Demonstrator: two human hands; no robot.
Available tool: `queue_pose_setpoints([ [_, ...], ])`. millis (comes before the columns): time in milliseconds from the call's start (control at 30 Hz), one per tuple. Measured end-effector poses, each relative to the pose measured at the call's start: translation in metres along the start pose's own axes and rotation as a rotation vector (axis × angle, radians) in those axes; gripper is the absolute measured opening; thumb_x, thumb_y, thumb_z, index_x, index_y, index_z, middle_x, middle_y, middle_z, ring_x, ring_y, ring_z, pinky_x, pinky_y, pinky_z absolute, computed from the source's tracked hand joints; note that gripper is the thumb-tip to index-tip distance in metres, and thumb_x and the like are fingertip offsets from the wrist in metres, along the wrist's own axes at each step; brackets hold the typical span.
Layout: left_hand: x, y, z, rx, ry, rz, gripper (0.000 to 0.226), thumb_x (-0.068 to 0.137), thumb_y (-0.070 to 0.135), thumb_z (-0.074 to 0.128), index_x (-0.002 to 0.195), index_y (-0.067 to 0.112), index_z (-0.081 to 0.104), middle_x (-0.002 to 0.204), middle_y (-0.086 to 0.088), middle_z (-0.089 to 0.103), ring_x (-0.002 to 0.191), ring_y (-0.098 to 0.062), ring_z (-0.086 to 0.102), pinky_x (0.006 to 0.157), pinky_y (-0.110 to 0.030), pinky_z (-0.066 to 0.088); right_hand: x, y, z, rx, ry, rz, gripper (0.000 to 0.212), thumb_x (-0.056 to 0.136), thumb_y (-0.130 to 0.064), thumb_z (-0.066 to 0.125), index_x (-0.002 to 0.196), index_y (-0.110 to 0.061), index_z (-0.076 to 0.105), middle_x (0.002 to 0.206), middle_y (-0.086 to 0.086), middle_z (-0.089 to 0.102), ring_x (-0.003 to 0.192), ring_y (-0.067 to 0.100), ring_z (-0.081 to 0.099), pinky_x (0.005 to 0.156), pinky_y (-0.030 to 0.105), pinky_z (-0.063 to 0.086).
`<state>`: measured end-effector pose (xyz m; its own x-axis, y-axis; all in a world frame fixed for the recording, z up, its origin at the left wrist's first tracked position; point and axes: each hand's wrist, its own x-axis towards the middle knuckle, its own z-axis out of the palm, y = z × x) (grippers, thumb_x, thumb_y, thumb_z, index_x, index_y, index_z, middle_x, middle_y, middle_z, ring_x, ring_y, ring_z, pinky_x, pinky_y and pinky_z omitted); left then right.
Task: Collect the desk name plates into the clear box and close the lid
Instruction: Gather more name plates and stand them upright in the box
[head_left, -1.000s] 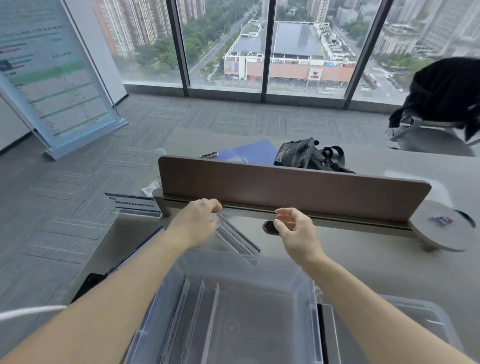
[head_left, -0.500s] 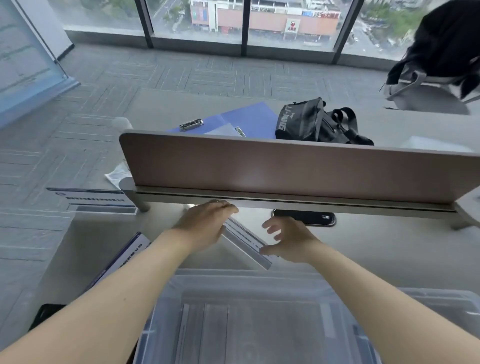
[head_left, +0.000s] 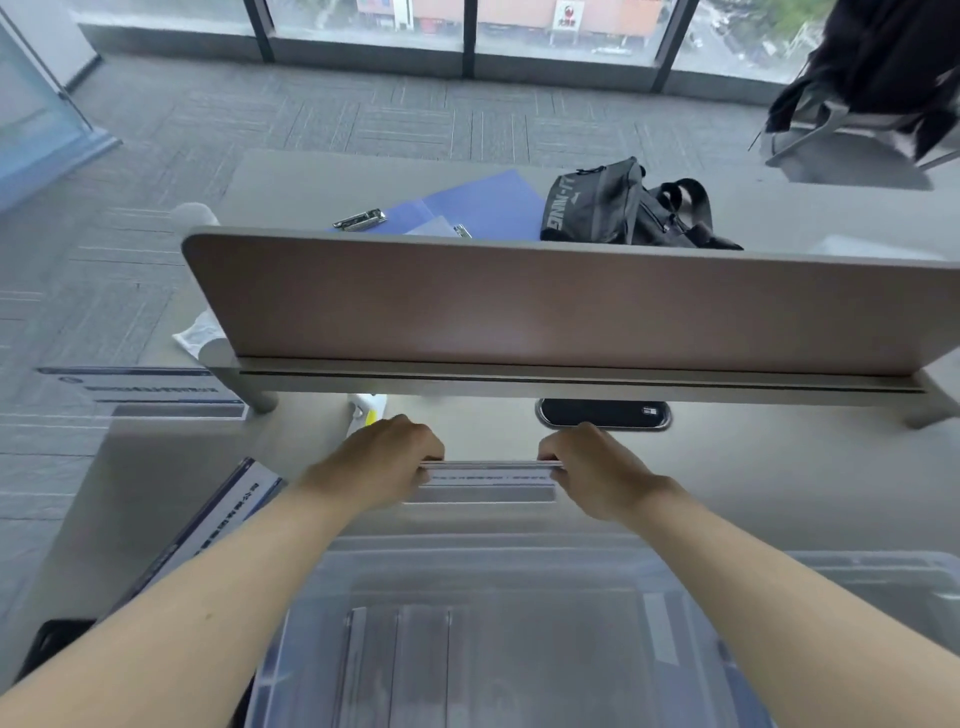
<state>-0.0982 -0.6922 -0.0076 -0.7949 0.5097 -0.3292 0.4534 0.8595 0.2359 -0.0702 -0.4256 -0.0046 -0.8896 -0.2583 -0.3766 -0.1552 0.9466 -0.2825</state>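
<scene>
My right hand (head_left: 597, 475) has now joined my left hand (head_left: 384, 467), so both hands clamp the ends of one name plate (head_left: 488, 470), level between them. The clear box (head_left: 519, 623) sits open just below, ready for lowering it in.

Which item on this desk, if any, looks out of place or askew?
One name plate lies slanted over the desk's left edge, beside the clear box. Both hands hold another plate level. Nothing looks spilled or damaged.
</scene>
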Motion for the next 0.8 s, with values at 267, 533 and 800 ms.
queue_pose_setpoints([
  [267,-0.029,0.012,-0.036,-0.518,0.334,-0.149,0.002,0.085,0.024,0.080,0.083,0.023,0.080,0.068,0.011,0.071,0.061,0.001,0.060,0.058,-0.016,0.040,-0.033,0.011,-0.031,0.423,0.318,0.084,0.004,0.090,-0.021,0.070,0.089,-0.018,0.069,0.085,-0.004,0.075,0.086,0.009,0.071,0.074,0.025,0.055],
  [533,-0.097,0.063,-0.139,-1.219,0.643,0.017,0.011,0.083,0.001,0.080,0.091,0.007,0.078,0.081,0.001,0.078,0.074,-0.011,0.070,0.075,-0.020,0.057,-0.120,-0.048,-0.120,1.129,0.641,-0.138,0.007,0.095,-0.006,0.064,0.093,-0.011,0.059,0.077,-0.005,0.066,0.072,0.010,0.058,0.072,0.023,0.049],
  [800,-0.152,0.135,-0.266,-0.360,0.601,0.153,0.053,0.079,0.027,0.088,0.127,0.029,0.067,0.109,0.016,0.074,0.099,-0.001,0.070,0.088,-0.018,0.052,-0.185,-0.087,-0.194,1.174,0.759,-0.290,0.010,0.101,-0.018,0.057,0.093,-0.012,0.059,0.086,0.014,0.067,0.085,0.036,0.062,0.083,0.051,0.052],
])
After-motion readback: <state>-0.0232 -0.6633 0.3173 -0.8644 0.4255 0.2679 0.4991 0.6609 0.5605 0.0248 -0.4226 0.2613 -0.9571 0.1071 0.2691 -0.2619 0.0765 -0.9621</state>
